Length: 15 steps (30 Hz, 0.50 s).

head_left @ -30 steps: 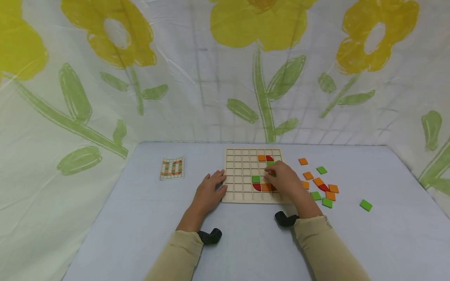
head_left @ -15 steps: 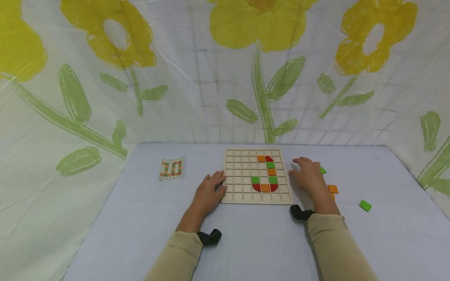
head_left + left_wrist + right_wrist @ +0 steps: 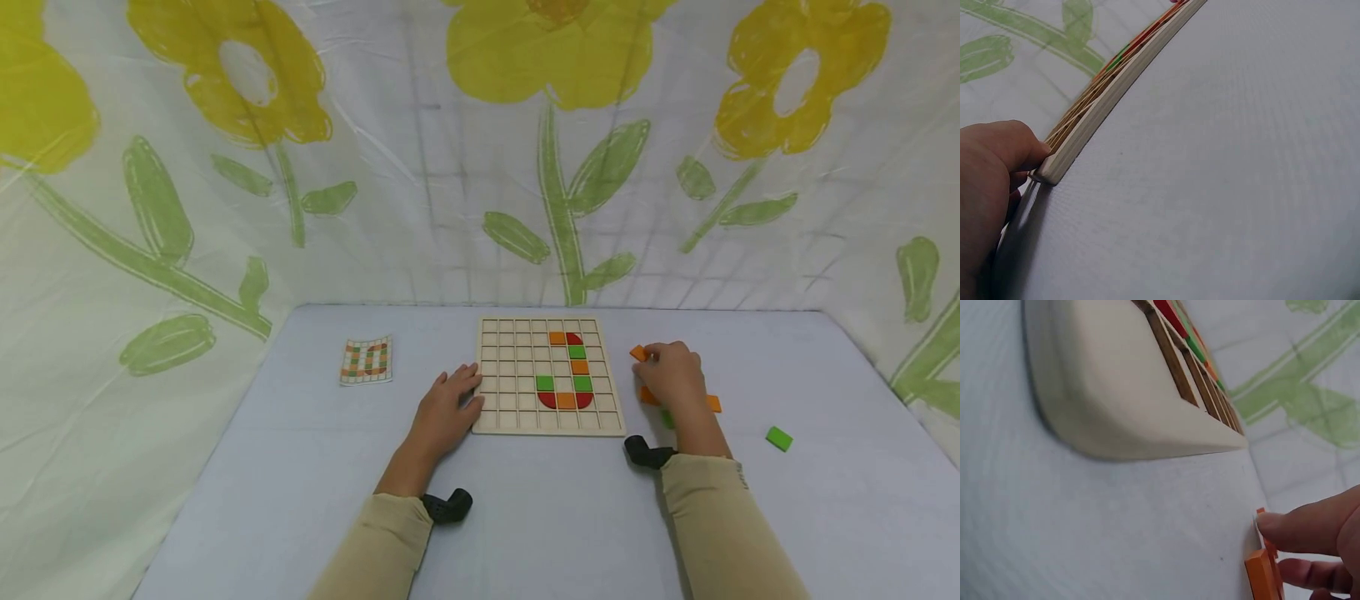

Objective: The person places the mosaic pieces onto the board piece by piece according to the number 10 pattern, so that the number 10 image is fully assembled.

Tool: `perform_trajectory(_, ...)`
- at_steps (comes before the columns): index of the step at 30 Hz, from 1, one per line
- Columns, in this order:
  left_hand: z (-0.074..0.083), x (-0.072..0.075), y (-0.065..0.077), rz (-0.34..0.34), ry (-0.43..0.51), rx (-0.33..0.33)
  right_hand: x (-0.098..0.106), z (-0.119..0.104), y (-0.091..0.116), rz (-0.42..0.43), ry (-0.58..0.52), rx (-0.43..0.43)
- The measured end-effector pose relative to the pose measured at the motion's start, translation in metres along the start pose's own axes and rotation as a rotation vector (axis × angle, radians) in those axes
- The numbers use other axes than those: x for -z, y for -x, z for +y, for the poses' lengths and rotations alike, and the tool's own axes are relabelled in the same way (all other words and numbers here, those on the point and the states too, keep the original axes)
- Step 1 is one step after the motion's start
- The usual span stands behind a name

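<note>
A pale wooden grid board (image 3: 510, 375) lies in the middle of the table in the head view. Orange, green and red tiles on its right half form a hook shape. My left hand (image 3: 448, 410) rests at the board's left edge, fingers fairly straight; the left wrist view shows the thumb (image 3: 1025, 147) at a board corner. Right of the board, my right hand (image 3: 675, 375) pinches an orange tile (image 3: 639, 353), which looks tilted. Another orange tile (image 3: 1261, 578) lies just below the thumb in the right wrist view. Part of the tile pile is hidden under the right hand.
A small pattern card (image 3: 367, 360) with a coloured grid lies left of the board. Beside the right wrist are an orange tile (image 3: 714, 403) and a partly covered green tile (image 3: 667, 419). One green tile (image 3: 779, 438) lies apart, farther right. A flowered sheet (image 3: 420, 208) hangs behind the table.
My right hand has left an orange tile on the board, moved right to the loose tiles and taken hold of another orange tile. The left hand has stayed in place.
</note>
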<state>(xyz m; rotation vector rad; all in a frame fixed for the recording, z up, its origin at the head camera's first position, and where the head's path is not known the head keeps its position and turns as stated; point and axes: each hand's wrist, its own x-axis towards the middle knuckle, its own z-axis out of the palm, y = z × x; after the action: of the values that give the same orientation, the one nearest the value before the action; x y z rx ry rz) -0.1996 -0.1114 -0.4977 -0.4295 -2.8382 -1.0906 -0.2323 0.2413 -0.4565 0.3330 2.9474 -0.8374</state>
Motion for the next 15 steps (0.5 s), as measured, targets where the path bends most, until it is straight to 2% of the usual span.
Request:
perform_trajectory(5,0.0004,0.0,0.0,0.0,-0.001,0.007,-0.0018,0.0043,-0.0021,0.013,0.01,0.038)
perform_trajectory(11,0.0005,-0.0002,0.0,0.003,0.001,0.008,-0.003,0.0057,-0.0033,-0.01,0.028,0.03)
perform_trajectory(15,0.0014,0.0009,0.0006,0.007,0.009,-0.001,-0.0038,0.0058,-0.0036,0.007,0.035,0.07)
